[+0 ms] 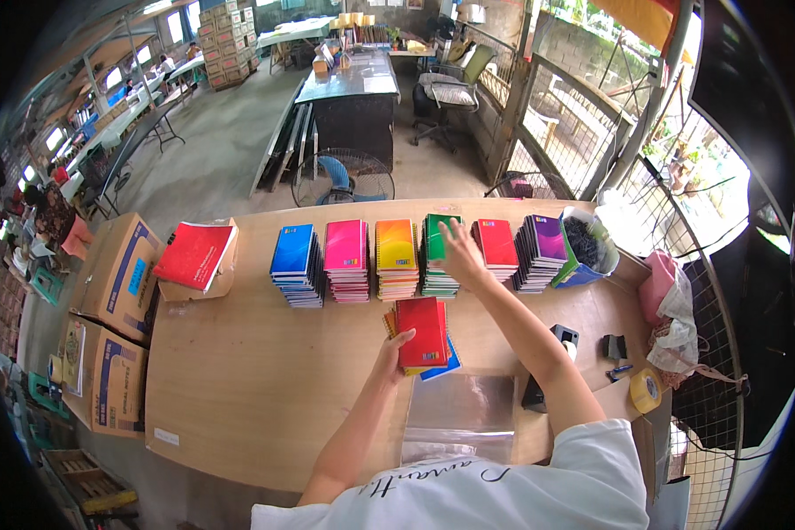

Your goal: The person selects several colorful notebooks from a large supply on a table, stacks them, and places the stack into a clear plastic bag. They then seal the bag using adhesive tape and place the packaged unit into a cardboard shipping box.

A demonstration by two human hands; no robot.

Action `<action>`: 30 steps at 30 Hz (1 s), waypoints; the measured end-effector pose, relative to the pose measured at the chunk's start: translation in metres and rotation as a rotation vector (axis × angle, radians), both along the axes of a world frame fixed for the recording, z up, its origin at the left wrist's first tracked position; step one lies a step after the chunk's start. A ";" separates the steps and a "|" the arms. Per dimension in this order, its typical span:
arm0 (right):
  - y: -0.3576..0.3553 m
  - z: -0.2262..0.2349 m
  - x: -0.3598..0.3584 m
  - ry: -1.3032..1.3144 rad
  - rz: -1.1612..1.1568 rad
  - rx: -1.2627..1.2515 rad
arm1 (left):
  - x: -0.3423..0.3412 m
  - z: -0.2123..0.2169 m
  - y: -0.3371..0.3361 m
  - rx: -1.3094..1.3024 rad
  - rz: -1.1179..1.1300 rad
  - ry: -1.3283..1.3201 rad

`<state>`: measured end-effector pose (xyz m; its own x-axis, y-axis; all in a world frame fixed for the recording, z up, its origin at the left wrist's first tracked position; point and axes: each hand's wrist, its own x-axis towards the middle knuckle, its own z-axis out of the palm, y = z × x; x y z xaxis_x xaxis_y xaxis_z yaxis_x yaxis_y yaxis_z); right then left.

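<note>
On the wooden table (pixel 238 371) stands a row of notebook stacks: blue (pixel 293 252), pink (pixel 345 247), orange (pixel 395 246), green (pixel 435 237), red (pixel 496 243) and purple (pixel 543 240). My right hand (pixel 458 252) reaches out flat onto the green stack. Closer to me, my left hand (pixel 390 353) grips a small pile of notebooks (pixel 422 331) with a red one on top and orange and blue edges showing beneath it.
Clear plastic sleeves (pixel 459 415) lie at the table's near edge. A tape dispenser (pixel 548 371) and a yellow tape roll (pixel 646 389) sit to the right, and a blue box of dark items (pixel 585 247) at the far right. A red notebook stack (pixel 194 256) and cartons (pixel 115 274) are at left.
</note>
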<state>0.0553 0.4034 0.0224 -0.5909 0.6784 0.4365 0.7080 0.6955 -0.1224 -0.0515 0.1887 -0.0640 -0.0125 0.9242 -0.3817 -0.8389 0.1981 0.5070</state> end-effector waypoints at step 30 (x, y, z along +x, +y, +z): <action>0.068 0.028 0.187 0.128 -0.626 0.039 | 0.046 0.010 -0.015 0.052 -0.263 0.106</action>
